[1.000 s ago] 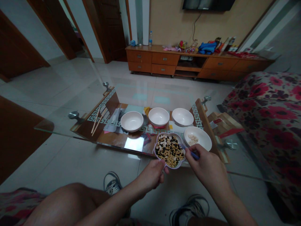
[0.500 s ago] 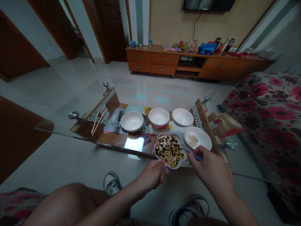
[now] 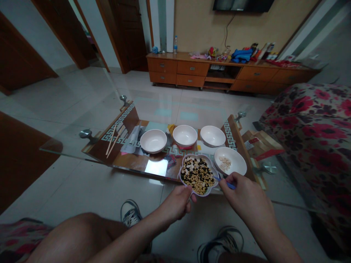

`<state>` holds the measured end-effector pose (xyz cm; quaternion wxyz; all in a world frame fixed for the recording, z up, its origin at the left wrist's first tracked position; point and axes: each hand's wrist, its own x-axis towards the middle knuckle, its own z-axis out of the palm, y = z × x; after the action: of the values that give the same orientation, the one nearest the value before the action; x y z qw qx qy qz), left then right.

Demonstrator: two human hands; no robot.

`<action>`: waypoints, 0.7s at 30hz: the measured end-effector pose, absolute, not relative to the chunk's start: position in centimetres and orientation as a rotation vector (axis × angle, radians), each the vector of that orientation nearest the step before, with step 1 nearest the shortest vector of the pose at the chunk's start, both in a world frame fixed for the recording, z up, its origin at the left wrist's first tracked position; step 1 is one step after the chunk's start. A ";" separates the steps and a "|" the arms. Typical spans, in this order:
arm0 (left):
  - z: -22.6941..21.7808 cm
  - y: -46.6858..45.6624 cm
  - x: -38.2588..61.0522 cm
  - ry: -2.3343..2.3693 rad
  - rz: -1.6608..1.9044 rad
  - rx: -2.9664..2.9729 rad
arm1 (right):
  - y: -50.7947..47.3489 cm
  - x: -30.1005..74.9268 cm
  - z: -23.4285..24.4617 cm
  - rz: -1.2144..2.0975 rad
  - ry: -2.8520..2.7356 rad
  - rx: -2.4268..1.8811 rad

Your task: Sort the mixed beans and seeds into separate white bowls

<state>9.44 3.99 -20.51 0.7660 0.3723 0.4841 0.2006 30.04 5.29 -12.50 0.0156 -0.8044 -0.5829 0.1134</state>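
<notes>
The left hand [image 3: 177, 203] is firmly grasping a flower-shaped dish [image 3: 193, 160] of mixed beans [image 3: 197, 175], holding it steady at the near edge of the glass table [image 3: 68, 155], while the right hand [image 3: 246, 195] is pinching a blue-handled utensil [image 3: 229, 184] closely, keeping its tip at the dish's rim, just beside a white bowl [image 3: 230, 160].

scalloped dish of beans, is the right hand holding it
No, the left hand holds the scalloped dish at its rim, while the right hand pinches a blue-handled utensil.
</notes>
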 end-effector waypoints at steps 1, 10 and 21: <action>-20.6 4.0 9.5 1.051 0.439 0.809 | 5.3 30.0 -12.6 0.359 -1.810 -2.501; -20.7 4.2 9.5 1.055 0.437 0.828 | 5.5 30.0 -12.9 0.389 -1.850 -2.454; -20.9 4.2 9.5 1.063 0.444 0.822 | 5.4 30.4 -13.1 0.379 -1.859 -2.436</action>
<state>9.55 4.21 -20.86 0.7598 0.3775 0.4884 0.2040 30.42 5.39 -13.05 0.0271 -0.7886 -0.6019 0.1226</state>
